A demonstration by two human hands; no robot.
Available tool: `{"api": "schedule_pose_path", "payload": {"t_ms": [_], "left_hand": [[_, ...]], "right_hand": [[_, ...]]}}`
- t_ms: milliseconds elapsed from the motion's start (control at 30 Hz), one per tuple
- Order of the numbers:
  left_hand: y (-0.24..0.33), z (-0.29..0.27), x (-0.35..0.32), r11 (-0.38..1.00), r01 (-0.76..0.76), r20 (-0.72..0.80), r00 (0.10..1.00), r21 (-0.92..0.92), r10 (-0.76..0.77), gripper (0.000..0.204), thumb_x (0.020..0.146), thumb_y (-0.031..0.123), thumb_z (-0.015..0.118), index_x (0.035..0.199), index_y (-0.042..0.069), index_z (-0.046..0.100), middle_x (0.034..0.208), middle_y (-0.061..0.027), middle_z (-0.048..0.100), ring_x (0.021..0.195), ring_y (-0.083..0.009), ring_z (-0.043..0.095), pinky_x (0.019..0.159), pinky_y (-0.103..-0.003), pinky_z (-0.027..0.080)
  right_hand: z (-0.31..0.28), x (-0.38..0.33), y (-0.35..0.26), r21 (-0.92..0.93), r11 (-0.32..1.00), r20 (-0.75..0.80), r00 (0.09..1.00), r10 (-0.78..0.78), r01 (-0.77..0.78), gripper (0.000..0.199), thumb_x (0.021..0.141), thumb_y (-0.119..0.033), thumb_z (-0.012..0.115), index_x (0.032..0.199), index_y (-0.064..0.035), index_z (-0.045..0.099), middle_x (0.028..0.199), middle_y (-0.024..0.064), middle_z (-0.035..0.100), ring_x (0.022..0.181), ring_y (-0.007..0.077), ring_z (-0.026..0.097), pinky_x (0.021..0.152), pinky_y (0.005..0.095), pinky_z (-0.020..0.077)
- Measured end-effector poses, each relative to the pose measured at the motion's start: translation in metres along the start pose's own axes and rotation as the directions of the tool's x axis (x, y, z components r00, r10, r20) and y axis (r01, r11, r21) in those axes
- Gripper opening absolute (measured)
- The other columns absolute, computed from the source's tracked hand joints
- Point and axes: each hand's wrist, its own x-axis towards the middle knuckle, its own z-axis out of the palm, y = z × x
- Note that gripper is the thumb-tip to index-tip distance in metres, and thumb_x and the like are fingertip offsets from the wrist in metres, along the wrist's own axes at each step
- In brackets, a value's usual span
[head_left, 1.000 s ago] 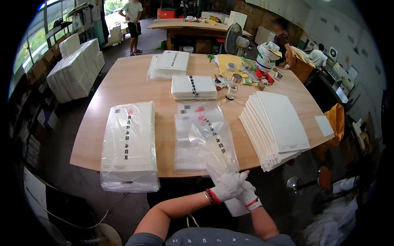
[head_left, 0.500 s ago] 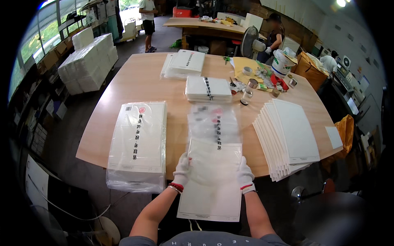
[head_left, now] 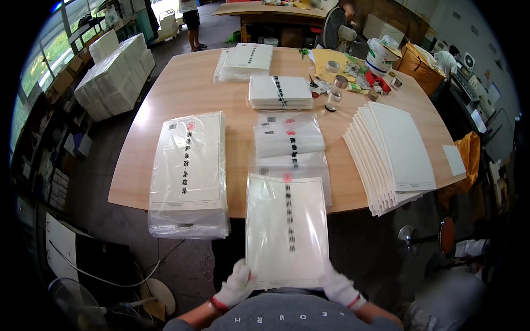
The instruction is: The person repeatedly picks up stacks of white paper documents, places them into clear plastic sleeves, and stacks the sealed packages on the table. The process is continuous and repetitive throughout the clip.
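Observation:
My left hand (head_left: 237, 282) and my right hand (head_left: 339, 285), both in white gloves, grip the lower side edges of a white paper sheaf in a clear plastic bag (head_left: 287, 231). The bag has dark vertical print and a red mark near its top. It is close to my body, past the table's near edge, with its far end by a pile of flat printed plastic bags (head_left: 289, 144). On the left, a stack of filled bags (head_left: 190, 165) overhangs the table edge. On the right lies a fanned stack of white paper sheaves (head_left: 400, 146).
Farther back on the table (head_left: 143, 138) are a smaller white stack (head_left: 280, 92), more filled bags (head_left: 248, 58), a glass jar (head_left: 334, 94) and a white bucket (head_left: 381, 55). Wrapped bundles (head_left: 113, 77) stand at left. A stool (head_left: 446, 235) is at right. People stand farther off.
Both hands have drawn toward my body with the sheaf. The printed bag now covers it, where its lower part was bare before. My view has tilted down.

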Motion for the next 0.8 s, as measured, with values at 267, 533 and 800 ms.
{"api": "schedule_pose_path", "payload": {"t_ms": [267, 533, 800], "left_hand": [[0.008, -0.007, -0.010, 0.929, 0.341, 0.118, 0.938, -0.141, -0.326, 0.015, 0.079, -0.003, 0.055, 0.092, 0.002, 0.058, 0.085, -0.0112, 0.058, 0.078, -0.0230, 0.060, 0.066, -0.032, 0.049], [0.047, -0.007, 0.015, 0.930, -0.178, -0.061, 0.984, -0.322, 0.167, 0.010, 0.066, -0.006, 0.048, 0.069, 0.003, 0.047, 0.075, -0.0100, 0.051, 0.067, -0.0219, 0.052, 0.061, -0.029, 0.043], [0.063, -0.076, 0.008, 0.907, -0.143, -0.157, 0.984, -0.396, 0.086, 0.021, 0.075, 0.017, 0.047, 0.071, -0.001, 0.056, 0.069, -0.0079, 0.060, 0.062, -0.0139, 0.056, 0.055, -0.027, 0.045]], "right_hand": [[0.006, -0.002, 0.010, -0.260, 0.943, -0.269, 0.923, -0.276, 0.207, 0.024, 0.088, -0.022, 0.048, 0.100, -0.0019, 0.056, 0.069, 0.0144, 0.061, 0.058, 0.0306, 0.061, 0.054, 0.0409, 0.0488], [-0.009, -0.015, 0.028, 0.948, 0.316, -0.112, 0.887, 0.447, -0.039, 0.028, 0.089, -0.013, 0.048, 0.113, 0.0000, 0.054, 0.096, 0.0108, 0.062, 0.086, 0.0153, 0.060, 0.075, 0.0266, 0.0484], [0.027, 0.071, -0.067, 0.920, 0.338, -0.146, 0.974, -0.172, 0.198, 0.030, 0.090, -0.018, 0.050, 0.112, 0.0024, 0.052, 0.101, 0.0045, 0.057, 0.087, 0.0105, 0.053, 0.077, 0.0262, 0.0452]]}}
